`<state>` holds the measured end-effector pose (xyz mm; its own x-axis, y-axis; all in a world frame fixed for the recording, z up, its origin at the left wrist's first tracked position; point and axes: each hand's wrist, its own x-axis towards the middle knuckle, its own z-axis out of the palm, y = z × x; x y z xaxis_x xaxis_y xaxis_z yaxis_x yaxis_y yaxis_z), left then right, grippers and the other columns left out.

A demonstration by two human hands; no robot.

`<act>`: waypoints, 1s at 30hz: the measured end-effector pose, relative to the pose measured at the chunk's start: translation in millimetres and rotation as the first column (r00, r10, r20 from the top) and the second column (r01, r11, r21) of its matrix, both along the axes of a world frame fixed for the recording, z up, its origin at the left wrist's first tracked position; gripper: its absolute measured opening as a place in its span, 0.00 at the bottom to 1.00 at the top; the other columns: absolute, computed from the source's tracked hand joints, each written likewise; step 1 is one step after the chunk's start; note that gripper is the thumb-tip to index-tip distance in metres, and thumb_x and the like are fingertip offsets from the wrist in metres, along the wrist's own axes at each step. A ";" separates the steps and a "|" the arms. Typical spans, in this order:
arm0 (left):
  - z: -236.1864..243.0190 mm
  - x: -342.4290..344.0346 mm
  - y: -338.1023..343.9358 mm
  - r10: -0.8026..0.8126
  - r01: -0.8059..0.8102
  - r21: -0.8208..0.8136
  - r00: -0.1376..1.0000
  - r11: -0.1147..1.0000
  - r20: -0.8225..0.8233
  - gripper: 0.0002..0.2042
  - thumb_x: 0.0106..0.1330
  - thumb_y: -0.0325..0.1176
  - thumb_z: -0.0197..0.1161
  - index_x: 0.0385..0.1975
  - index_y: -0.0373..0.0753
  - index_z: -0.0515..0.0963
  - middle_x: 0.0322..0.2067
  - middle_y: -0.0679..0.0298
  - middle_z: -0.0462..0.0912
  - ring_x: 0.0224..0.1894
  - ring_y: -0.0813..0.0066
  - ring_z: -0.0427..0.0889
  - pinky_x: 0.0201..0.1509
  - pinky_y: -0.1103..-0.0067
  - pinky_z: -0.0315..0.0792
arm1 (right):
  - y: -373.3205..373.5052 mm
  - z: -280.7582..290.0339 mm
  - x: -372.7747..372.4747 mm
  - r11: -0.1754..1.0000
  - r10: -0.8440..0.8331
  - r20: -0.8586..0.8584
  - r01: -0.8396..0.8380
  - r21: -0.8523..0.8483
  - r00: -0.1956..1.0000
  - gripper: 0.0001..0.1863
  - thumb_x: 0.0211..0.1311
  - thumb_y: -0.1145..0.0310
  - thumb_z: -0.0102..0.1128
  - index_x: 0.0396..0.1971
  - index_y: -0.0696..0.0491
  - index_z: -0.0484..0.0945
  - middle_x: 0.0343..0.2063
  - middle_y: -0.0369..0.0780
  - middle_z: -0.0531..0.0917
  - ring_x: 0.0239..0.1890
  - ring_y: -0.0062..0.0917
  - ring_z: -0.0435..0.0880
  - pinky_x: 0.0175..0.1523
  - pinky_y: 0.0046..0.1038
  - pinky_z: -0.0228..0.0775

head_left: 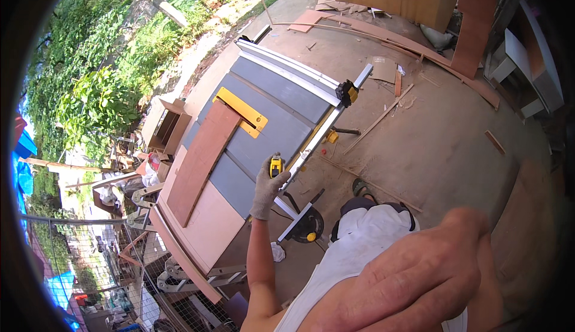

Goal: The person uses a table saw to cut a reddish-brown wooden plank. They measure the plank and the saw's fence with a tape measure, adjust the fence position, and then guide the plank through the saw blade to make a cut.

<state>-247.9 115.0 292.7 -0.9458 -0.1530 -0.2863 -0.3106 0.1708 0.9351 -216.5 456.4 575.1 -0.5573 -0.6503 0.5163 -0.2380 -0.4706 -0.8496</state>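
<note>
Here's the L hand [269,185], gloved in grey knit, fingers wrapped round a yellow-and-black tape measure [276,166], case up in the grip w/ its face showing; prob held like that so the body sits snug in the palm & doesn't slip. It's right at the near edge of the counter [272,146], the grey top of a table saw, though can't tell if the knuckles rest on it. No blade of the tape visible from here. R hand [413,272] looms big & blurry up close to the cam, bare, back toward us, fingers loosely bent; palm's hidden, so can't tell if it's got anything. Over on the counter, a long reddish-brown board [205,163] lies flat, one end by the yellow insert plate [239,107], the other out over a pale pinkish sheet [215,230]; the sheet looks like extra support, so the board's overhang doesn't tip, I'd say. Far side, the white fence [287,71] is set well apart from the board, prob leaving room for wide stock. A black half-round gauge [308,227] w/ yellow knob sits below the near rail, maybe parked there to keep the top free.
</note>
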 end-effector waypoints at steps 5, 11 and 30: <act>5.6 -52.6 46.2 -0.239 0.246 -0.421 0.969 0.873 0.070 0.32 0.52 0.37 0.66 0.59 0.37 0.65 0.46 0.55 0.77 0.47 0.59 0.79 0.52 0.74 0.72 | -24.5 -18.7 -53.1 0.965 0.251 -0.247 -0.221 0.143 0.936 0.19 0.62 0.64 0.56 0.50 0.59 0.73 0.43 0.51 0.81 0.39 0.43 0.82 0.48 0.38 0.72; -37.9 -119.5 69.8 -0.158 0.022 -0.592 0.971 0.805 -0.178 0.32 0.51 0.35 0.64 0.59 0.39 0.64 0.53 0.52 0.70 0.53 0.54 0.74 0.57 0.68 0.69 | -59.6 -92.2 -79.6 0.862 0.494 -0.166 -0.454 0.226 0.854 0.29 0.61 0.67 0.56 0.60 0.59 0.61 0.54 0.50 0.70 0.50 0.40 0.77 0.53 0.36 0.71; -135.5 -246.5 129.1 0.458 -0.587 -0.744 0.783 0.320 -0.421 0.34 0.56 0.35 0.63 0.62 0.29 0.58 0.59 0.44 0.64 0.63 0.49 0.63 0.68 0.67 0.55 | 67.3 -231.6 -350.2 0.699 0.496 0.337 -0.598 0.392 0.800 0.20 0.63 0.66 0.58 0.52 0.58 0.73 0.41 0.40 0.83 0.43 0.25 0.82 0.48 0.27 0.73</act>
<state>-494.4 244.1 157.2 -0.5917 -0.7198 0.3631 -0.5365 0.6877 0.4891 -566.7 523.6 343.5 -0.0785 -0.9969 -0.0011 0.1260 -0.0088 -0.9920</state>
